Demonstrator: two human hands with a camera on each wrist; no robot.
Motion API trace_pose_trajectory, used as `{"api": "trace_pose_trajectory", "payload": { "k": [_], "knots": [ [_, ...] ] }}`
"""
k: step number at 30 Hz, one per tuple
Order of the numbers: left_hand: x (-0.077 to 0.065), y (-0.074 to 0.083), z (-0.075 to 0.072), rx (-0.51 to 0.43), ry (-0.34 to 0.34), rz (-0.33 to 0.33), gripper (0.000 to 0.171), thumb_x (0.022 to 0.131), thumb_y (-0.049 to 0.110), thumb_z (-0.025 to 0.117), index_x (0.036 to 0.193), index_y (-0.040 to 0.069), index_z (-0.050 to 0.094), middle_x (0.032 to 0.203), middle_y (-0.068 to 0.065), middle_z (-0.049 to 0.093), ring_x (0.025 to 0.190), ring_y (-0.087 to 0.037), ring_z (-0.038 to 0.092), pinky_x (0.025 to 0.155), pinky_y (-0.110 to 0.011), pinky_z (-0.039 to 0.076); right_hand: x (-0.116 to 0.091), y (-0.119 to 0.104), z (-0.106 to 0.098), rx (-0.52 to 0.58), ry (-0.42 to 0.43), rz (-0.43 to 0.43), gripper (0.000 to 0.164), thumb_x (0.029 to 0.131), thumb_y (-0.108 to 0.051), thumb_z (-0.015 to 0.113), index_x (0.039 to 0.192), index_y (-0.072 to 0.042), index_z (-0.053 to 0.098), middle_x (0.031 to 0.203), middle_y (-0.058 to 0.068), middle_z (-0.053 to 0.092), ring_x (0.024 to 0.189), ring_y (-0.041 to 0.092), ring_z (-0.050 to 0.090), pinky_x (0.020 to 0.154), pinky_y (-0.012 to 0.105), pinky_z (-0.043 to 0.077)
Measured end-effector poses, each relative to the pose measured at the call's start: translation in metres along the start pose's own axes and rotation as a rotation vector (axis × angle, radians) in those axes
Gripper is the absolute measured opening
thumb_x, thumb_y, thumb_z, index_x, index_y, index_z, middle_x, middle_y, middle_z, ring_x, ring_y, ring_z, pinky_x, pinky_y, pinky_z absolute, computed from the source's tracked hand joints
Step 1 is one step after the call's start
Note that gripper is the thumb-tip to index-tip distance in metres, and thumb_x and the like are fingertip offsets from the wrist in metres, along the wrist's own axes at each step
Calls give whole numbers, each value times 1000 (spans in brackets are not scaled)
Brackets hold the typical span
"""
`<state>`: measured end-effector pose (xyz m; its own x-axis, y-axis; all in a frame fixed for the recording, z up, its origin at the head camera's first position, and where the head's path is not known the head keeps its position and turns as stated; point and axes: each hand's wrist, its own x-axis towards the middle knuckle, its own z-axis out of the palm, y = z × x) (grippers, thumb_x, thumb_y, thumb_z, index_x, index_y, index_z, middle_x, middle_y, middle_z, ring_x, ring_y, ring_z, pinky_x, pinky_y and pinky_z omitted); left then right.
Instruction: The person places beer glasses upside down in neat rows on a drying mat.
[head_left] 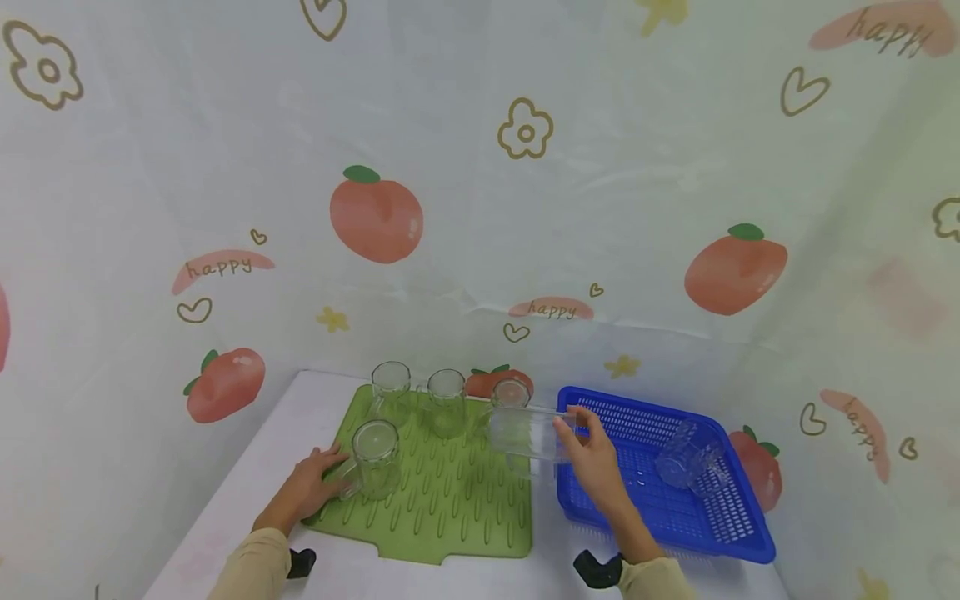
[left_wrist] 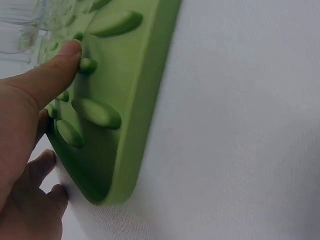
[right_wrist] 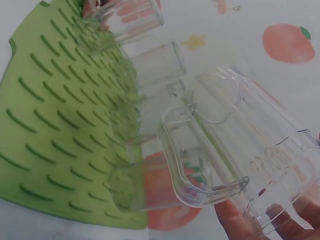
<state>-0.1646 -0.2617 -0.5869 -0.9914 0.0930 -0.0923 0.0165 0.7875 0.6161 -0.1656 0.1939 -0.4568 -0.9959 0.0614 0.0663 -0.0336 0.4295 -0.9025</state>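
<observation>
My right hand (head_left: 596, 458) grips a clear glass mug (head_left: 525, 433), which lies tilted sideways in the air near the right edge of the green drying mat (head_left: 450, 529). In the right wrist view the fingers are around the far end of this mug (right_wrist: 225, 110), with its handle toward the mat. At the mat's left edge rests my left hand (head_left: 306, 483), its thumb (left_wrist: 57, 70) on the ridged surface. Beside that hand stands a glass mug (head_left: 377, 467). Further mugs stand in the back row: left (head_left: 391, 387), middle (head_left: 446, 408) and right, partly hidden (head_left: 511, 393).
To the right sits a blue perforated basket (head_left: 652, 517) with clear glassware (head_left: 681, 457) lying at its right side. A white table (head_left: 555, 575) carries the mat and basket. Behind hangs a white curtain (head_left: 465, 167) printed with fruit and flowers.
</observation>
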Motion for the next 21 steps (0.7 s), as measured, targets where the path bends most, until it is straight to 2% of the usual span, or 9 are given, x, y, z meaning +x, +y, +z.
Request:
{"api": "trace_pose_trajectory", "payload": {
  "k": [6, 9, 13, 16, 21],
  "knots": [
    [0, 3, -3, -12, -8, -46, 65, 92, 32, 74, 146, 2, 54, 163, -23, 34, 150, -57, 20, 116, -75, 23, -2, -1, 14, 29, -20, 1, 56, 102, -44, 60, 146, -12, 47, 144, 18, 53, 126, 39, 64, 86, 40, 62],
    [1, 4, -4, -51, 1, -66, 64, 94, 27, 71, 149, 3, 49, 164, -22, 33, 150, -55, 23, 117, -72, 25, -3, 2, 20, 35, -43, -1, 56, 103, -44, 58, 148, -13, 45, 146, 17, 50, 126, 38, 63, 88, 42, 61],
    [4, 5, -11, -104, 46, -77, 61, 98, 21, 65, 152, 3, 44, 161, -27, 34, 147, -55, 30, 117, -70, 30, -2, 6, 29, 63, -58, -9, 55, 104, -42, 57, 148, -12, 44, 145, 18, 51, 124, 37, 64, 89, 42, 60],
    [6, 6, -18, -154, 88, -110, 58, 102, 18, 58, 154, 2, 40, 159, -32, 35, 145, -57, 33, 114, -70, 34, -1, 9, 38, 100, -69, -9, 54, 104, -41, 58, 146, -11, 46, 143, 19, 52, 123, 38, 65, 89, 41, 61],
    [6, 13, -31, -230, 146, -147, 55, 107, 21, 49, 156, 0, 33, 162, -30, 32, 144, -54, 37, 115, -65, 38, 0, 12, 48, 124, -85, 14, 54, 102, -43, 59, 145, -13, 48, 142, 18, 53, 122, 36, 65, 90, 41, 60]
  ]
}}
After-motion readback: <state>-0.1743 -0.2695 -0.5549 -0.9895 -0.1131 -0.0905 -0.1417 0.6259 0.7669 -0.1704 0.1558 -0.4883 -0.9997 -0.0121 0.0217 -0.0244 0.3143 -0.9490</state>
